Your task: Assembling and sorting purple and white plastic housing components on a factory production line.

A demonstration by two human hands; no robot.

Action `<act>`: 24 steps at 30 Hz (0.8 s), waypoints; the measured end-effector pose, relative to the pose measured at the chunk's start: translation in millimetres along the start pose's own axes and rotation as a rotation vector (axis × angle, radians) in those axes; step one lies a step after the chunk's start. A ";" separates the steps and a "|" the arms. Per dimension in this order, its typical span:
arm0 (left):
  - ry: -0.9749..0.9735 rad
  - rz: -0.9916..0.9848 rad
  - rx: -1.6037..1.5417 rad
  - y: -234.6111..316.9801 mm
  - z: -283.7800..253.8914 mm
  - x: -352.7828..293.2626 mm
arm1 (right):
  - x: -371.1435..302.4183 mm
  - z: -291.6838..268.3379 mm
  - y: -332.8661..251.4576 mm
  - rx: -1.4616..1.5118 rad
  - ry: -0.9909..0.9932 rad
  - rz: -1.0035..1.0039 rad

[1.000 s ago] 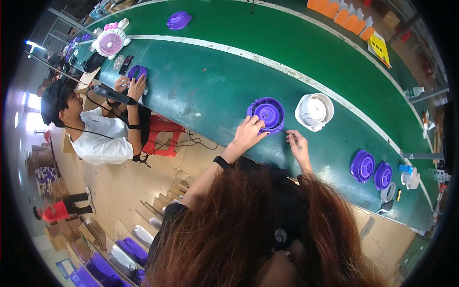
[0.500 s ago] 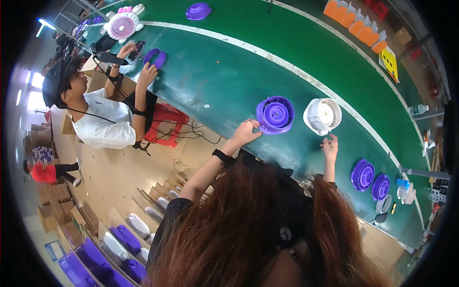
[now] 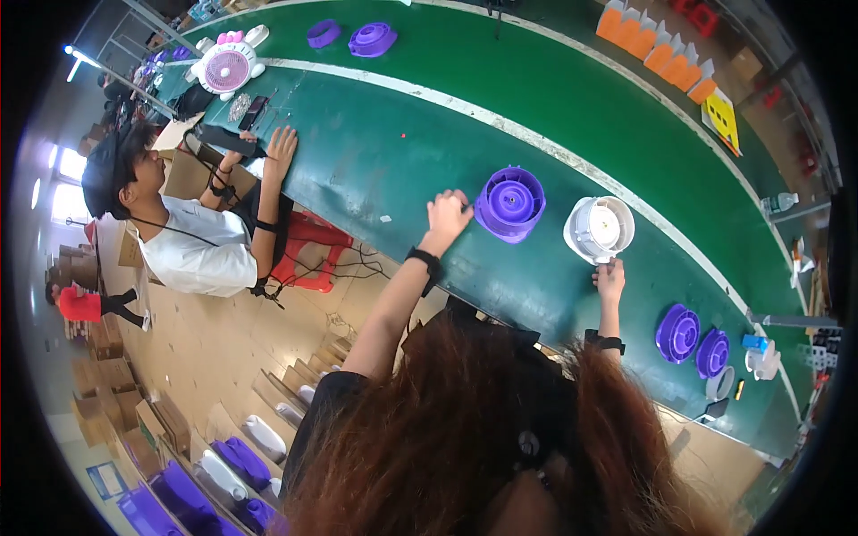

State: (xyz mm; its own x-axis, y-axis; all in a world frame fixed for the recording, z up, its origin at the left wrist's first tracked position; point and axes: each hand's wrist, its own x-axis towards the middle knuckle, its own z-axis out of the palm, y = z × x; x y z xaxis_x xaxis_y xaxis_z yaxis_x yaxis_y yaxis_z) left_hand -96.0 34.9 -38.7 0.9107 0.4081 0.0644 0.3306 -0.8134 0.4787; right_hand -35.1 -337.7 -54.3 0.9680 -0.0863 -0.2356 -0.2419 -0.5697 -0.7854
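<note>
While holding left hand [image 3: 448,214] bent beside purple housing [image 3: 510,205], has right hand [image 3: 609,280] at white housing [image 3: 599,229]. Cannot tell (too small) if clamped on either.

So much purple here — the ribbed round housing [image 3: 510,201] is purple all over, same for the pair of smaller round parts [image 3: 677,333], while the other housing [image 3: 603,228] is plain white. Tabletop [image 3: 357,165] is dark teal green, the strip [image 3: 536,80] behind it a brighter green, with a blotchy whitish line [image 3: 447,100] between. Fan [image 3: 225,68] is white with a pink bow [image 3: 231,37] — stool [image 3: 313,237] is bright red.
</note>
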 end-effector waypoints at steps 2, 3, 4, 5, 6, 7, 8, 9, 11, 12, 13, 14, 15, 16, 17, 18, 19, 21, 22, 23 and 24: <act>0.068 -0.040 0.055 -13.0 -1.7 28.8 | 2.4 1.1 0.5 0.004 0.017 0.003; 0.134 -0.129 0.052 -17.4 -3.4 42.2 | 4.1 1.4 0.1 0.016 0.036 -0.010; 0.202 -0.221 0.048 -21.2 -3.6 50.8 | 6.0 2.4 -0.9 0.026 0.053 -0.025; 0.206 -0.218 0.049 -25.1 -2.8 54.6 | 7.0 4.8 -2.3 0.030 0.055 -0.027; 0.142 -0.219 -0.022 -22.5 -4.2 56.6 | 7.6 6.5 -2.0 0.036 0.056 -0.032; 0.081 -0.220 -0.093 -17.2 -8.6 57.3 | 10.5 7.9 0.8 0.040 0.056 -0.041; 0.035 -0.180 -0.044 -8.7 -9.4 47.8 | 12.0 9.1 3.3 0.036 0.060 -0.055; 0.045 -0.160 0.008 5.8 -17.6 31.5 | 11.0 9.3 -2.3 0.075 0.066 -0.070; -0.062 -0.218 -0.100 38.1 -24.5 -1.7 | 18.8 6.4 18.0 0.194 0.020 -0.174; -0.099 -0.157 -0.184 21.8 0.2 -19.1 | 11.0 13.0 0.6 0.395 -0.029 -0.172; -0.326 0.099 -0.441 63.0 -32.7 -24.5 | 12.5 4.6 18.1 0.431 -0.043 -0.159; -0.384 0.088 -0.391 38.8 27.7 -41.2 | 12.0 9.2 14.4 0.496 -0.074 -0.159; -0.915 -0.081 -0.994 61.2 27.0 -39.1 | 11.8 0.0 27.8 0.495 -0.068 -0.183; -1.025 -0.351 -1.410 77.3 34.9 -46.7 | 8.0 -4.1 30.0 0.513 -0.072 -0.217; -1.035 -0.700 -1.744 85.2 64.5 -47.2 | 9.5 -3.9 32.9 0.548 -0.118 -0.261; -1.204 -0.620 -2.360 58.4 106.8 -44.5 | 8.0 5.9 10.3 0.604 -0.205 -0.301; -0.854 -1.138 -2.059 106.4 74.1 -27.6 | 8.6 -12.7 28.4 0.471 -0.172 -0.191; -0.682 -1.071 -2.240 109.3 74.6 -17.5 | 15.6 -14.6 27.9 0.484 -0.239 -0.237; -0.579 -1.083 -2.278 112.0 75.8 -14.0 | 16.5 -14.9 31.6 0.484 -0.260 -0.240; -0.472 -1.091 -2.316 114.3 79.8 -9.5 | 19.0 -15.8 33.3 0.484 -0.283 -0.246; -0.401 -1.082 -2.384 117.4 85.7 -6.8 | 20.4 -18.7 35.6 0.481 -0.306 -0.246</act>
State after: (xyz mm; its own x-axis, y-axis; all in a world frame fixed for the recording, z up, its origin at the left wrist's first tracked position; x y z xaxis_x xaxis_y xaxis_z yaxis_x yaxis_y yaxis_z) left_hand -42.2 -98.9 -58.0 0.7953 -0.1053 -0.5970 0.0557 0.9933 -0.1009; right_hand -22.8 -374.9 -76.4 0.9536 0.2794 -0.1125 -0.0863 -0.1045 -0.9908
